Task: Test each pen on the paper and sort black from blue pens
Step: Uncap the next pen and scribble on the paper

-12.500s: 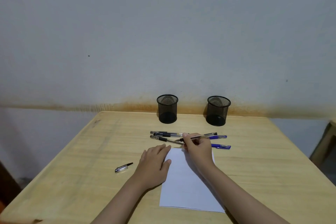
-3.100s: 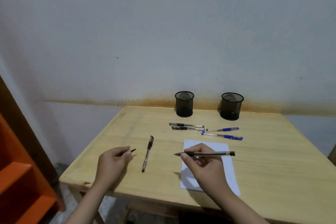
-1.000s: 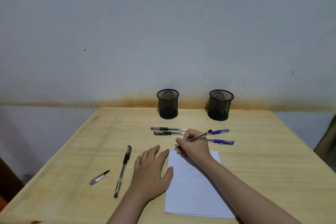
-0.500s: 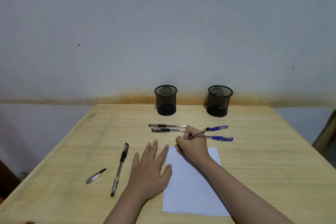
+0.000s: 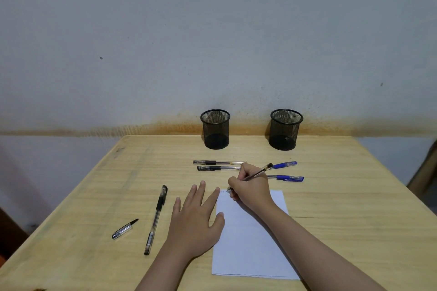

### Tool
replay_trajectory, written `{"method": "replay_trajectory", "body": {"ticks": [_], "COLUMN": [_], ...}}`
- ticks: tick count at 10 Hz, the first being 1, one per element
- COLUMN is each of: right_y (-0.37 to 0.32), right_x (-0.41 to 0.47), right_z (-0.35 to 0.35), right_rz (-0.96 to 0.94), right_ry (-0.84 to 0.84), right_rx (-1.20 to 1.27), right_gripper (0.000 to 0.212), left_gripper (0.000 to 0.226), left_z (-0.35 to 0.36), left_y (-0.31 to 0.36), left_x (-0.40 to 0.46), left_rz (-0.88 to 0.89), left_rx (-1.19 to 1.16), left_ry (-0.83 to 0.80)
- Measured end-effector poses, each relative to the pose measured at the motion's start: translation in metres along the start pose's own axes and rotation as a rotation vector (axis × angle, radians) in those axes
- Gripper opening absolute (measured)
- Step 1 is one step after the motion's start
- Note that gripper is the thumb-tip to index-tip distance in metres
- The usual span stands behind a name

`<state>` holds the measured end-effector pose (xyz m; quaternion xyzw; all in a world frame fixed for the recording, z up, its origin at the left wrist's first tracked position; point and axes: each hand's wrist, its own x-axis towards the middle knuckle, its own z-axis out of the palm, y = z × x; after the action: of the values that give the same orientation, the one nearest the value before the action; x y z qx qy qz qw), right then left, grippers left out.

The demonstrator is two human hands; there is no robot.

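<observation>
- Two mesh cups [image 5: 215, 129] [image 5: 285, 129] stand upright at the table's [image 5: 354, 196] 12 o'clock edge, well apart, against the wall.
- Loose cap [image 5: 124, 229] at 8 o'clock; capped black pen [image 5: 156, 218] just right of it, not touching.
- Left hand [image 5: 195, 217]: flat, fingers spread, holds nothing; thumb and index rest on the paper's [image 5: 250, 243] left edge.
- Two black-grip pens [image 5: 218, 162] [image 5: 218, 168] lie parallel, 12 o'clock of that hand.
- Right hand [image 5: 251, 190]: fingers closed around an uncapped pen [image 5: 256, 173], tip on the paper's top-left corner, barrel tilting toward 2 o'clock.
- Two blue pens [image 5: 283, 164] [image 5: 287, 178] lie at 1 o'clock of the paper.
</observation>
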<state>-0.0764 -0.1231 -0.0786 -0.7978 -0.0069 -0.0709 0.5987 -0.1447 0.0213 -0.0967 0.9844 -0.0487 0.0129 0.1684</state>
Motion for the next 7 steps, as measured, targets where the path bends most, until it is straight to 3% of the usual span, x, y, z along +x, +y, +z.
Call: {"method": "replay_trajectory", "body": {"ticks": [7], "right_y": [0.0050], "right_x": [0.0021], "right_z": [-0.0005], "right_rz": [0.055], "right_ry": [0.072], "right_rx": [0.020], "right_gripper": [0.030], "left_gripper": [0.057], "left_z": [0.0000], "left_y": [-0.0002], "left_x": [-0.0010], "left_rz": [0.001], "left_rx": [-0.001], "left_ry": [0.003]}}
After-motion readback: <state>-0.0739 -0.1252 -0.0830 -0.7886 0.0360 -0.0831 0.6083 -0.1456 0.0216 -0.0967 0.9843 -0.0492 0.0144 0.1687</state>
